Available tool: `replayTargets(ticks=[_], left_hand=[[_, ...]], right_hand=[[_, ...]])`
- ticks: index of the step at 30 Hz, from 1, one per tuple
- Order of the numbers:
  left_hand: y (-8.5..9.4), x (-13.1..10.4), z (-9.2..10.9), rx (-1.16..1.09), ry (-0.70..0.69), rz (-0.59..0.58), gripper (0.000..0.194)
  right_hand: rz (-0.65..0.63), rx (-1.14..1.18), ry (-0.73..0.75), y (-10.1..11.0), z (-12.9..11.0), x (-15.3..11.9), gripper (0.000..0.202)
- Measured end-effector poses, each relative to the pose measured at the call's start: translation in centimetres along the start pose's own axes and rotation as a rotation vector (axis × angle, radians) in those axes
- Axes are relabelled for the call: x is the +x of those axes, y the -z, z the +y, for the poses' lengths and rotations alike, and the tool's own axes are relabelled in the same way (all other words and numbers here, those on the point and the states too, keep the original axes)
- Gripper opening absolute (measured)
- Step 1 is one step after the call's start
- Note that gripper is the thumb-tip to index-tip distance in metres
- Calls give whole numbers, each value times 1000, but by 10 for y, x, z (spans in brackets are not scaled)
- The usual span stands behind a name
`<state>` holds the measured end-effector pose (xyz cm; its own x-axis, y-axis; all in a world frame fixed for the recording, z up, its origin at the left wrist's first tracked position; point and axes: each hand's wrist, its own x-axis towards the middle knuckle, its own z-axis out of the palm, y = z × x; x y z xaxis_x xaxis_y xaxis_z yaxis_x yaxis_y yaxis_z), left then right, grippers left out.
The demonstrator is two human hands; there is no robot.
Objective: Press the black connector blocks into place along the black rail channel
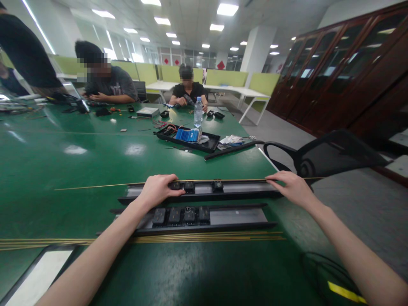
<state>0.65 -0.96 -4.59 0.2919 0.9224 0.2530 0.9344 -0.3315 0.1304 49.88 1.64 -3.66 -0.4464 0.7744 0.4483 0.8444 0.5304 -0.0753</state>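
Note:
A long black channel (245, 187) with a grey inside lies across the table, holding several small black blocks. My left hand (157, 189) reaches into its left part, thumb and forefinger closed around one black block (175, 185). A thin brass rod (105, 186) runs along the channel's far edge and sticks out past both ends. Near the right end, my right hand (291, 187) pinches this rod between thumb and fingers. Closer to me lies a second black channel (239, 215) with a row of black blocks (189, 216) in it.
Several brass rods (223, 238) lie on the green table (178, 272) nearest me. A black tray (208, 145) holds a blue finned part; a water bottle (198, 112) stands behind. Other people (188, 91) sit across the table. A mesh chair (338, 153) stands at right.

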Motion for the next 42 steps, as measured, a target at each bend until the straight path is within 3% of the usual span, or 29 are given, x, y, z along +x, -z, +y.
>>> replayTargets(ticks=[15, 21, 26, 32, 36, 42], left_hand=[[1, -1, 1, -26, -14, 25, 49], [3, -2, 2, 0, -19, 28, 48], [2, -2, 2, -10, -22, 31, 49], [4, -2, 2, -3, -16, 22, 49], [4, -2, 2, -4, -21, 26, 48], [4, -2, 3, -25, -22, 15, 46]], right_hand=[[6, -2, 28, 2, 13, -5, 27], [22, -11, 121, 10, -17, 14, 37], [112, 5, 162, 13, -57, 38, 36], [87, 69, 209, -22, -107, 45, 47], [94, 115, 311, -45, -115, 46, 36], [109, 129, 309, -47, -123, 57, 34]])
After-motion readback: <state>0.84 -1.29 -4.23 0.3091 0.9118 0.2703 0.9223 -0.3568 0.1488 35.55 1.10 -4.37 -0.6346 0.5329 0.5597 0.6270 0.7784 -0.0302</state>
